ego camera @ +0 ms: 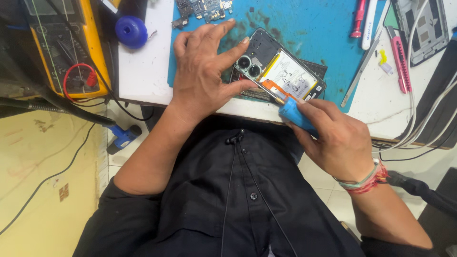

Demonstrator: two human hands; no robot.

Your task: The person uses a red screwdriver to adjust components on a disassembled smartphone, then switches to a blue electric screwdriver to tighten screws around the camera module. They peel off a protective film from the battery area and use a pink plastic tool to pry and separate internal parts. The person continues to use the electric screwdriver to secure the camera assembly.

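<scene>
An opened smartphone (281,71) with its back cover off lies on a blue work mat (314,24), showing two camera lenses, a battery and an orange flex cable. My left hand (202,69) steadies the phone's camera end with fingers and thumb. A blue-handled screwdriver (296,114) is gripped in my right hand (335,138), its tip touching the phone's lower edge near the orange cable.
A yellow multimeter (62,43) sits at the left, a blue round cap (131,31) beside it. A circuit board (202,9) lies at the mat's top. Pink tools (402,62), a phone back cover (423,26) and white cables (419,119) lie at the right.
</scene>
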